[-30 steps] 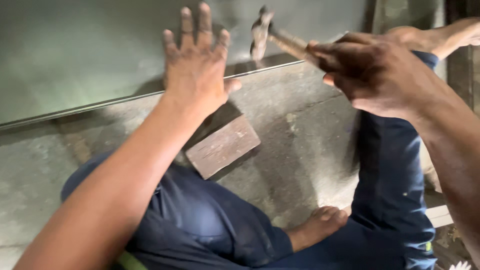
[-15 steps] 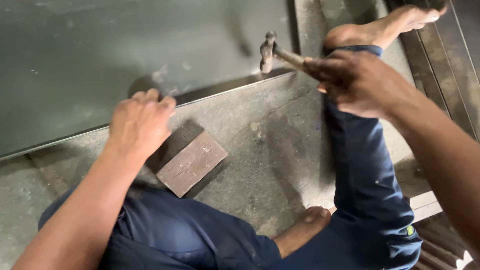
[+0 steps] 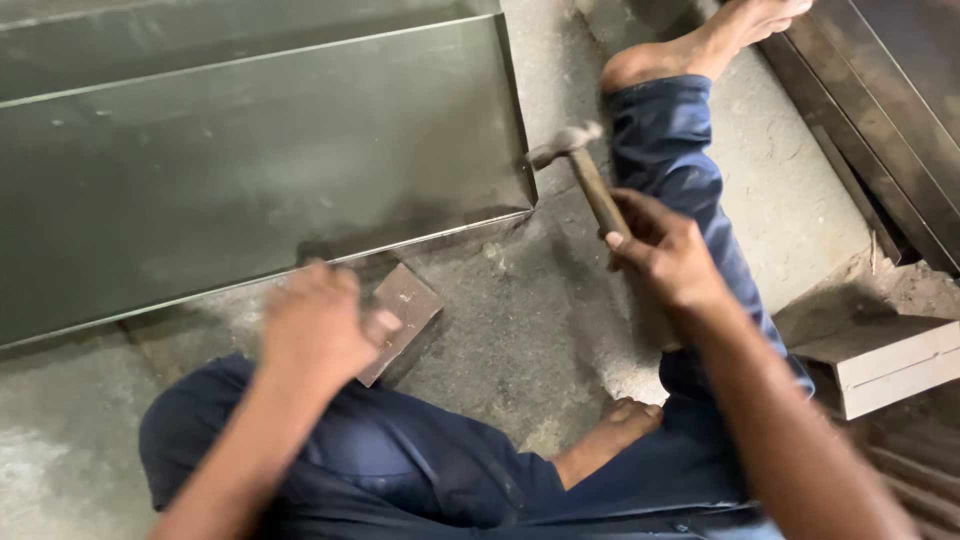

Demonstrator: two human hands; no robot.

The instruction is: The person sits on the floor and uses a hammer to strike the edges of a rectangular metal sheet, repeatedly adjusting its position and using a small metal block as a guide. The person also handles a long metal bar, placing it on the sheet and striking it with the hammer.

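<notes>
Right hand (image 3: 665,255) grips hammer (image 3: 585,170), head toward sheet corner (image 3: 520,205), frame centre; left hand (image 3: 320,325) apparently clasps block (image 3: 405,305).

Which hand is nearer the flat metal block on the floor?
Left. The left hand rests on the metal block, covering its near end. The right hand is well off to the block's right, gripping the hammer by its handle.

Rough grey concrete floor (image 3: 520,330) with pale dusty patches, dark metal channels (image 3: 890,110) along the right edge, pale wooden box (image 3: 885,365) beside rubble, soft daylight
</notes>
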